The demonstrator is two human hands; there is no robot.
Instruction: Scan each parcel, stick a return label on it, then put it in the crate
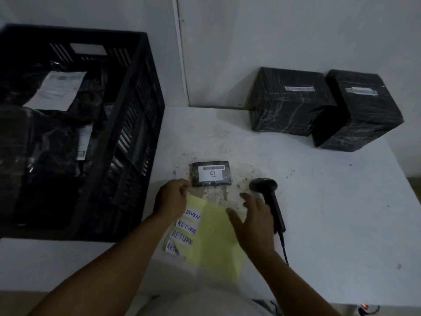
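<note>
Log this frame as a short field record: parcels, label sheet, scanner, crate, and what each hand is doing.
small parcel: flat black wrapped parcel with a white barcode label, lying on the white table
waiting parcels: two black wrapped boxes at the table's far side
label sheet: yellow backing sheet with handwritten RETURN stickers
scanner: black handheld barcode scanner, lying on the table
crate: black plastic crate, already holding black bagged parcels
left hand: pinching the sheet's top corner
right hand: open, fingers spread over the sheet
</note>
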